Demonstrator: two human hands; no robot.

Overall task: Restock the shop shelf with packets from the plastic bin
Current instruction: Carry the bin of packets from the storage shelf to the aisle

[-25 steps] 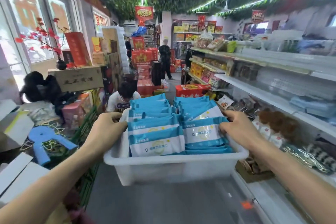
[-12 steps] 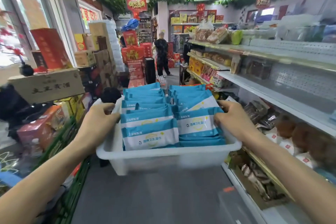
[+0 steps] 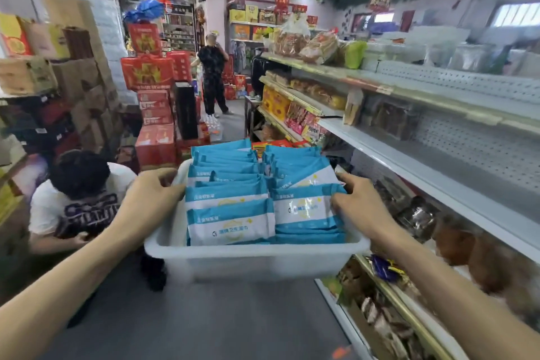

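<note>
Cramped aisle [image 3: 204,324]: left hand [image 3: 147,202], right hand [image 3: 361,209] clamped the plastic bin [image 3: 251,261]; clipping the crouching person [image 3: 79,199] could've spilled packets [image 3: 230,222].

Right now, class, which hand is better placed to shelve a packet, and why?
Likely the right hand: it touches the packets, beside the shelf; the left hand grips the plastic bin opposite.

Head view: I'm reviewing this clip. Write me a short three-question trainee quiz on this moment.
1. True or false: the left hand grips the rim of the plastic bin.
2. The blue-and-white packets stand in: A one row, B two rows, C three rows.
3. Fill in: the bare white shelf is on the person's ___ side.
Key: 1 true; 2 B; 3 right.
</note>
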